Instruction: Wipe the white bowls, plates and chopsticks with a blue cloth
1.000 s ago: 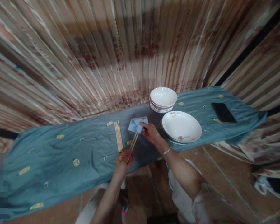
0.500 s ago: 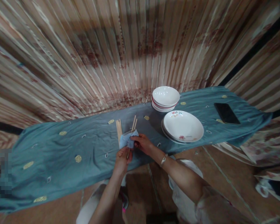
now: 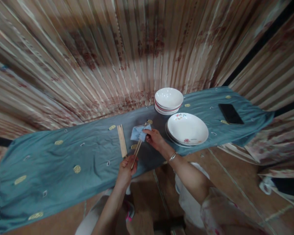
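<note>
My left hand (image 3: 128,166) is closed round the lower ends of a pair of chopsticks (image 3: 137,148), which slant up and to the right. A light blue cloth (image 3: 138,132) is wrapped about their upper part, and my right hand (image 3: 155,138) pinches it there. Only the chopsticks' tips show past the cloth. Several more chopsticks (image 3: 122,141) lie side by side on the teal tablecloth, just left of the blue cloth and beyond my left hand.
To the right stand a stack of white bowls (image 3: 169,98) and, nearer, a stack of flowered plates (image 3: 187,129). A black phone (image 3: 230,114) lies farther right on the tablecloth (image 3: 93,147). A pleated curtain (image 3: 137,58) hangs behind the table.
My right hand has slid the cloth up the chopsticks, away from my left hand, baring their lower part. The view has shifted slightly.
</note>
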Demonstrator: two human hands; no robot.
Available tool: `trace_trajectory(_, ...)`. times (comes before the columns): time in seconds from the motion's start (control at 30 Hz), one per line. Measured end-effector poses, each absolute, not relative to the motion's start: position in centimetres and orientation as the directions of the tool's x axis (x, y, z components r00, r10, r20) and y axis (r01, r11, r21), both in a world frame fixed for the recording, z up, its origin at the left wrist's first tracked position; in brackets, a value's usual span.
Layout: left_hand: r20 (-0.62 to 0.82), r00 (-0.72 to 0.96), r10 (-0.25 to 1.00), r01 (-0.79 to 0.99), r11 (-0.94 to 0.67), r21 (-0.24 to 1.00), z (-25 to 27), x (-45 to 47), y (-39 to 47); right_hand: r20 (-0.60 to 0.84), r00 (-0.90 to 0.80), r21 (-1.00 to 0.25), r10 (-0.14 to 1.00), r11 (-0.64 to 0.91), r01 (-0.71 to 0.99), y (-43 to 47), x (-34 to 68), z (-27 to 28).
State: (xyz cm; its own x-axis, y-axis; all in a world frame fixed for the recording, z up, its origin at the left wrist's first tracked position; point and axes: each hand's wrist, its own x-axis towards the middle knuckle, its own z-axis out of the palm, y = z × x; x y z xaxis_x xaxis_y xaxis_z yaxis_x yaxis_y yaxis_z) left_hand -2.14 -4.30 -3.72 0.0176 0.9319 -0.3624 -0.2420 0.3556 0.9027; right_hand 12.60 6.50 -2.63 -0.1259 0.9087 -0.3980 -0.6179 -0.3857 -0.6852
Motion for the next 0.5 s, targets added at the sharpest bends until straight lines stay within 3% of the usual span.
trace_trajectory(0.5, -0.370, -0.011, 0.929, -0.223, 0.358, 0.907, -3.46, -2.78, -5.11, -0.347, -0.143, -0.670, 0.927, -0.352, -0.654, 7.23, 13.32, -2.48)
